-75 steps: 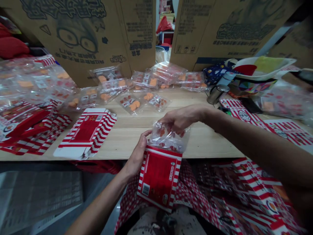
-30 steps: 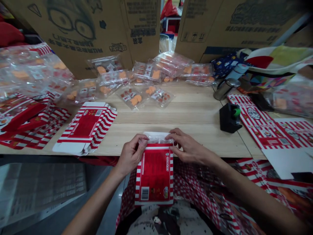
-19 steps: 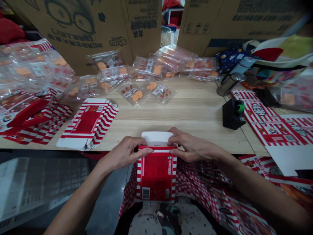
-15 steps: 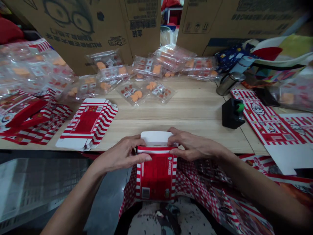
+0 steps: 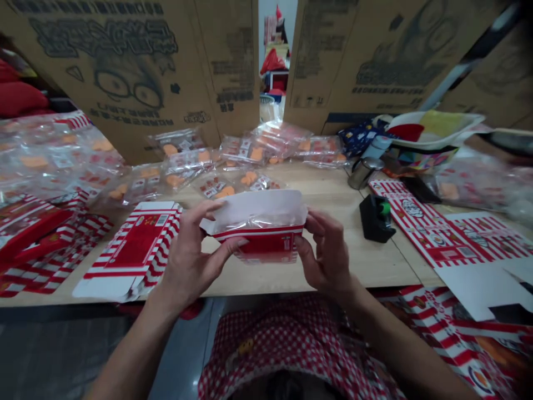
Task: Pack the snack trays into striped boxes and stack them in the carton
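Observation:
Between both hands is a red-and-white striped carton (image 5: 266, 244), its top end open toward me and its white flap (image 5: 262, 205) standing up at the back. Clear plastic wrapping shows inside the opening. My left hand (image 5: 194, 253) grips the carton's left end, thumb on the red front. On the right end, my right hand (image 5: 327, 250) holds it with the thumb in front and the fingers behind. Left of my left hand lies a stack of flattened striped cartons (image 5: 133, 244). Clear packets with orange pieces (image 5: 220, 186) lie just beyond the carton.
A black tape dispenser (image 5: 377, 219) and a metal flask (image 5: 365, 172) stand at the right. Printed striped card sheets (image 5: 441, 233) lie beside them. More packets (image 5: 50, 153) are heaped at the left. Large cardboard boxes (image 5: 166, 72) wall off the back.
The carton has risen from my lap to above the table edge and tilted so its opening faces me. Both hands moved up with it, and the camera view has lifted.

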`<action>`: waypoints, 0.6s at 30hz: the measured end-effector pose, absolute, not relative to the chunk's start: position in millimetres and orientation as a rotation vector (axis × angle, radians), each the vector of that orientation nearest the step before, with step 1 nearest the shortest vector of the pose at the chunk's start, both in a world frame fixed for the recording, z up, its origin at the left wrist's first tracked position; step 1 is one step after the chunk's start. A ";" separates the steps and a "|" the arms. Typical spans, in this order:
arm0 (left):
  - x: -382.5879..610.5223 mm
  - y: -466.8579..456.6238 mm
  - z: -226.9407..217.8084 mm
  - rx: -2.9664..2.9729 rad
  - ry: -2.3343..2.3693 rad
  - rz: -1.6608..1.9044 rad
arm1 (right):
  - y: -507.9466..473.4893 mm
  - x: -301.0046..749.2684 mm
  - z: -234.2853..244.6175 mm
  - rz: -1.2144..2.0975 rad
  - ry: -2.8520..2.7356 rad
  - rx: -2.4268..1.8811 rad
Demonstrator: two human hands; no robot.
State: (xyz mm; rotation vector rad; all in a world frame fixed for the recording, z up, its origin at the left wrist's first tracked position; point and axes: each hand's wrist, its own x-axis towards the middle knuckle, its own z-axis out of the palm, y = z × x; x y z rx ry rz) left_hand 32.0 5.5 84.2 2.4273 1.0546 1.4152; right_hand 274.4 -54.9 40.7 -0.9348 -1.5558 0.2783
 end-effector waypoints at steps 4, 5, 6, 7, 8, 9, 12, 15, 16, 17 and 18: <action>55.6 26.8 53.1 2.148 1.035 1.731 | -31.3 284.8 21.7 -0.038 -1.669 -0.990; 60.6 29.5 44.3 2.078 1.028 1.751 | -27.8 286.1 16.6 -0.063 -1.679 -1.019; 64.6 31.1 35.8 2.020 1.020 1.745 | -25.6 287.3 12.2 -0.071 -1.690 -1.040; 67.3 31.9 27.9 1.980 1.012 1.726 | -24.4 288.4 9.0 -0.062 -1.711 -1.048; 68.7 31.9 20.7 1.959 1.015 1.695 | -24.0 289.9 7.0 -0.033 -1.739 -1.049; 68.9 31.2 14.6 1.952 1.033 1.656 | -24.3 291.7 6.3 0.005 -1.770 -1.041; 64.6 26.9 5.6 1.984 1.083 1.551 | -26.3 297.9 12.1 0.091 -1.839 -0.989; 59.5 23.5 13.2 1.991 1.005 1.526 | -26.6 300.4 26.3 0.144 -1.839 -0.999; 58.9 23.6 18.4 1.974 0.977 1.516 | -26.1 299.8 31.7 0.177 -1.823 -1.016; 58.9 24.5 24.1 1.940 0.962 1.492 | -25.4 298.7 37.0 0.225 -1.806 -1.035; 59.5 26.1 29.8 1.883 0.956 1.463 | -24.5 297.2 41.8 0.285 -1.781 -1.053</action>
